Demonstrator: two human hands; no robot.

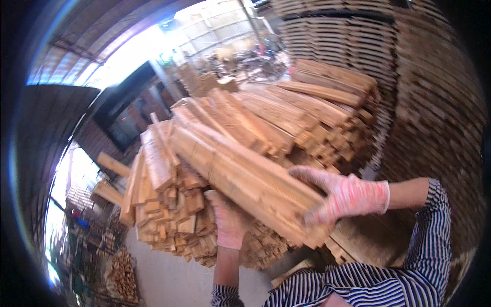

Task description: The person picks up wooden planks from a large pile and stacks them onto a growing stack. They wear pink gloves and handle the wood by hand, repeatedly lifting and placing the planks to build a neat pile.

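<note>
A long bundle of light-brown wooden boards (245, 176) slants across the middle, its near end toward me at the right and its far end over the stacked wood. My right hand (348, 197), in a white and pink knit glove, is clamped on the near end with thumb and fingers spread around it. Under the bundle's left side, my left hand (230, 220) in a matching glove supports it; its fingers are partly hidden by the boards. Beneath and behind lies a large pile of cut boards (174, 215), with their ends facing me.
Another stack of boards (327, 128) continues to the right. Tall walls of layered wooden slats (342, 46) rise at the back right and along the right side (440, 128). Loose wood pieces (121, 276) lie at the lower left, by the pale floor (169, 284).
</note>
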